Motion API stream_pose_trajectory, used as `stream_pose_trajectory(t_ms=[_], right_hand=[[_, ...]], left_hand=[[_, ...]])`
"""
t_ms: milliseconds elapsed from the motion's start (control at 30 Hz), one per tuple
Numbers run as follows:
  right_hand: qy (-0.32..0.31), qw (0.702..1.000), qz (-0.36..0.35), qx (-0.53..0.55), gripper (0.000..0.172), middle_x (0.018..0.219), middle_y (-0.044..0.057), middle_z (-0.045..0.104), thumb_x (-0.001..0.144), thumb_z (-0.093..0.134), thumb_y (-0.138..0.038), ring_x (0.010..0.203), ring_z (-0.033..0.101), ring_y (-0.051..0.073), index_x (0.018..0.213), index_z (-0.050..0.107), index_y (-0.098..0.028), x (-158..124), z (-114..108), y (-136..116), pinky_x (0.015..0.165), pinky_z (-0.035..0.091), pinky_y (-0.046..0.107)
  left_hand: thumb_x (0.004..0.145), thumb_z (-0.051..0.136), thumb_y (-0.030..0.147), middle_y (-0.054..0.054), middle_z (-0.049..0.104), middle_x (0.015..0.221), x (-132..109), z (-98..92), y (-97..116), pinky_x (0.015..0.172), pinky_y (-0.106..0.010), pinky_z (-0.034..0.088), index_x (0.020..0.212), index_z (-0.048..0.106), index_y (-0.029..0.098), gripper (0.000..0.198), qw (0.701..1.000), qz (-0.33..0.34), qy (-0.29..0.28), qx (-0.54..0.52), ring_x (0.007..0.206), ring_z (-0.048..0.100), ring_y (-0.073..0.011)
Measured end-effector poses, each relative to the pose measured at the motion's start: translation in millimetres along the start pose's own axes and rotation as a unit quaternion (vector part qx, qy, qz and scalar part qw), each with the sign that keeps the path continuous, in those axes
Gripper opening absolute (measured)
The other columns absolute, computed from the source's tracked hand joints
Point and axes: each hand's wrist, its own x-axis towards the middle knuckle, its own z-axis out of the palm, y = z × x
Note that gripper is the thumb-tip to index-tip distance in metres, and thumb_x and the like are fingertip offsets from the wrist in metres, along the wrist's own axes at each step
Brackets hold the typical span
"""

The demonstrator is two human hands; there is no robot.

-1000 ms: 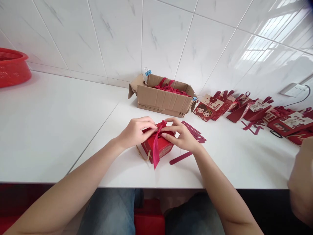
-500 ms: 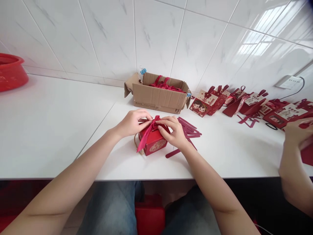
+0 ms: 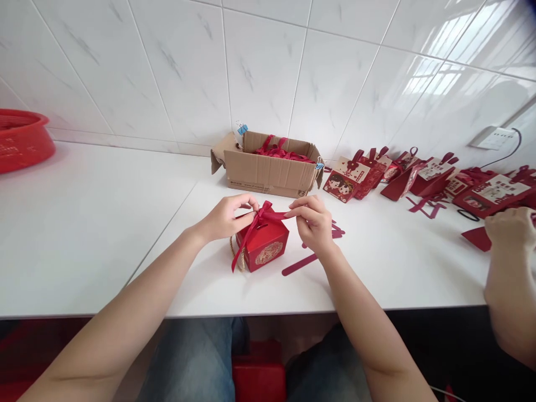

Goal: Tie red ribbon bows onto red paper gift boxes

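Observation:
A small red gift box (image 3: pixel 266 250) with a gold emblem and a rope handle stands on the white counter (image 3: pixel 104 223) in front of me. A dark red ribbon (image 3: pixel 251 230) is tied on its top, one tail hanging down the box's left front. My left hand (image 3: pixel 226 215) pinches the ribbon at the knot's left side. My right hand (image 3: pixel 312 220) pinches the ribbon's other end, drawn out to the right above the box. Both hands are closed on the ribbon.
A cardboard box (image 3: pixel 268 170) of red ribbons sits behind. Loose ribbon strips (image 3: pixel 299 263) lie to my right. Flat red gift boxes (image 3: pixel 349 178) line the wall at right. A red basin (image 3: pixel 20 139) is far left. Another person's hand (image 3: pixel 508 229) works at the right edge.
My right hand has lifted off the box top and pulled the ribbon end out to the right. The ribbon tail now hangs down the box's left front. The other person's hand shifted.

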Motion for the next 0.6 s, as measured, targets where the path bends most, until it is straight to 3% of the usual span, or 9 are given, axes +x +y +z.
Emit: stream_pose_trajectory(t_ms=[167,300,433,533,600], right_hand=[[-0.019,0.995,0.015,0.099,0.026,0.097,0.007,0.064,0.086,0.04,-0.027,0.094,0.059,0.024,0.085,0.066,-0.023,-1.9,-1.9,-3.1,0.087,0.045,0.043],[-0.025,0.984,0.131,0.119,0.032,0.103,0.007,0.064,0.093,0.04,-0.043,0.095,0.06,0.021,0.105,0.061,-0.023,0.0,4.6,-2.2,0.087,0.047,0.039],[-0.025,0.968,0.231,0.098,0.036,0.097,0.007,0.067,0.089,0.047,-0.052,0.094,0.062,0.021,0.099,0.063,-0.021,5.3,3.8,11.7,0.086,0.048,0.037],[0.017,0.959,0.263,0.106,0.036,0.093,0.006,0.068,0.086,0.052,-0.053,0.089,0.063,0.02,0.092,0.064,-0.02,12.2,-2.0,17.2,0.082,0.05,0.035],[0.002,0.954,0.267,0.138,0.034,0.093,0.006,0.068,0.083,0.057,-0.052,0.087,0.063,0.018,0.093,0.063,-0.02,18.8,-5.2,12.6,0.079,0.051,0.034]], left_hand=[[0.081,0.053,0.022,-0.005,0.066,0.086,-4.1,2.8,-1.1,0.08,-0.034,0.054,0.081,0.058,0.019,0.006,0.996,-0.05,0.005,-0.075,0.087,0.064,-0.0186],[0.08,0.058,0.024,-0.006,0.069,0.087,-4.7,4.9,-0.3,0.08,-0.033,0.054,0.081,0.061,0.017,0.007,0.995,-0.042,0.035,-0.081,0.087,0.064,-0.0194],[0.079,0.06,0.024,-0.007,0.07,0.089,-5.6,6.1,-2.5,0.084,-0.035,0.053,0.082,0.064,0.017,0.009,0.997,-0.027,0.061,-0.049,0.089,0.065,-0.0204],[0.079,0.058,0.023,-0.007,0.07,0.094,-7.0,5.7,-3.2,0.085,-0.036,0.053,0.083,0.064,0.018,0.008,0.997,-0.028,0.06,-0.037,0.094,0.065,-0.0215],[0.08,0.057,0.022,-0.007,0.07,0.094,-7.9,5.4,-2.2,0.086,-0.036,0.052,0.083,0.063,0.018,0.008,0.998,-0.026,0.056,-0.033,0.094,0.064,-0.0215]])
